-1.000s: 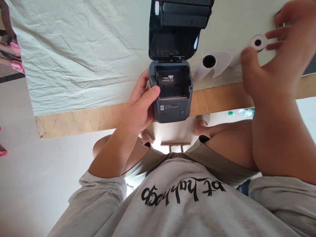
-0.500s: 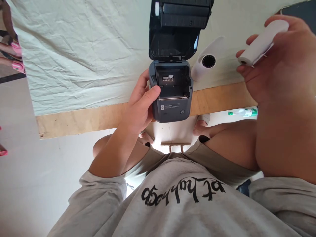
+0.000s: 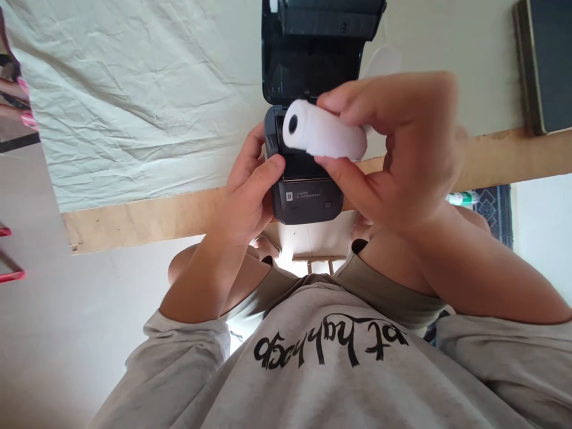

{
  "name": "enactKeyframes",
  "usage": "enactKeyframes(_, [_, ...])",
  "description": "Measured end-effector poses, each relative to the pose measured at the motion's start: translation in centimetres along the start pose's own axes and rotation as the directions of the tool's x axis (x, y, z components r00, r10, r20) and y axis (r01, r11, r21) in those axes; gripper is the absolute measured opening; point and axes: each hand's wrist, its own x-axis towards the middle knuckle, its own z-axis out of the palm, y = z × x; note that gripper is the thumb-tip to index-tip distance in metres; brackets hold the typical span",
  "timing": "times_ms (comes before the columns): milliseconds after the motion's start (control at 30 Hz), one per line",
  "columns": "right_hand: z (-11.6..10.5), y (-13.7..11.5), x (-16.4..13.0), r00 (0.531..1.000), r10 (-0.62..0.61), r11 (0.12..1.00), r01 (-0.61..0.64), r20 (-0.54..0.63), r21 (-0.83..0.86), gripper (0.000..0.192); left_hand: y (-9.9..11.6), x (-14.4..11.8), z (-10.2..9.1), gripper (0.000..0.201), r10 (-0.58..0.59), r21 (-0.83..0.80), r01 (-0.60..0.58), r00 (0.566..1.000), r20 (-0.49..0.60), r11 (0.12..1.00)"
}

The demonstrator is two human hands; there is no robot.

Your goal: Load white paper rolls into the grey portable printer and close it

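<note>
My left hand [image 3: 252,185] grips the left side of a dark label printer [image 3: 306,202], its thumb over the rim of the paper bay. The printer's black lid [image 3: 313,65] stands open, away from me. Between the thumb and fingers of my right hand [image 3: 397,149] is a white paper roll [image 3: 330,131], held tilted just over the bay. The roll's hollow end faces left, and it hides much of the bay. Whether the roll touches the printer I cannot tell. Behind my right hand, a second white roll shows only its loose paper end [image 3: 384,59].
A pale wrinkled cloth [image 3: 156,101] covers the table, whose wooden edge [image 3: 147,217] runs along my side. At the right lies a dark flat box-like object [image 3: 552,65]. A bottle with a green label [image 3: 462,198] is below the table edge. Another person's feet [image 3: 22,104] show at far left.
My right hand has carried the white roll from the right to above the printer's bay and turned it. My left hand still holds the printer, which has barely shifted.
</note>
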Motion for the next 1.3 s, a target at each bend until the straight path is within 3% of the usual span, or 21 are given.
enactKeyframes(100, [-0.1,-0.3,1.0,0.978,-0.162,0.986,0.155,-0.128,-0.060,0.018,0.3,-0.1,0.1,0.037,-0.043,-0.002,0.043,0.999,0.019,0.999])
enactKeyframes(233, [0.2,0.2,1.3,0.989,-0.151,0.988,0.150,-0.005,-0.044,0.018,0.3,-0.2,0.1,0.036,-0.058,-0.025,0.059,0.997,0.040,0.998])
enactKeyframes(333, [0.3,0.3,1.0,0.990,-0.141,0.989,0.141,-0.003,-0.049,0.014,0.1,-0.2,0.0,0.036,-0.046,-0.045,0.048,0.998,0.051,0.998])
enactKeyframes(500, [0.2,-0.1,0.2,0.944,-0.317,0.948,0.311,-0.095,-0.075,0.012,-0.2,-0.3,-0.2,0.035,-0.013,-0.045,0.016,0.998,0.058,0.999])
enactKeyframes(633, [0.3,0.2,-0.6,0.902,-0.425,0.905,0.424,-0.070,-0.027,0.012,-0.7,-0.3,-0.6,0.036,0.088,-0.042,-0.083,0.990,0.115,0.996])
enactKeyframes(733, [0.2,0.6,-1.0,0.889,-0.457,0.889,0.457,-0.022,-0.020,0.007,-1.0,-0.1,-0.9,0.052,0.126,0.017,-0.129,0.984,0.126,0.992])
enactKeyframes(800, [-0.1,0.8,-1.1,0.895,-0.445,0.895,0.445,-0.022,0.016,0.013,-1.1,0.0,-1.1,0.060,0.119,0.088,-0.130,0.985,0.124,0.988])
enactKeyframes(967, [-1.0,1.9,-0.9,0.942,-0.201,0.958,0.246,-0.268,0.145,0.035,-1.7,0.8,-1.7,0.077,0.150,0.163,-0.182,0.970,0.190,0.970])
enactKeyframes(1100, [-1.0,2.5,-0.8,0.960,-0.180,0.938,0.233,-0.215,0.257,0.060,-2.2,1.4,-2.2,0.079,0.163,0.172,-0.203,0.962,0.221,0.964])
enactKeyframes(1233, [-1.4,1.8,-1.1,0.975,-0.013,0.965,0.070,-0.223,0.252,0.050,-2.5,1.4,-2.4,0.077,0.183,0.185,-0.219,0.964,0.193,0.958])
enactKeyframes(1300, [-1.4,1.5,-1.1,0.967,-0.006,0.957,0.080,-0.256,0.280,0.040,-2.5,1.2,-2.3,0.075,0.177,0.203,-0.213,0.968,0.179,0.956])
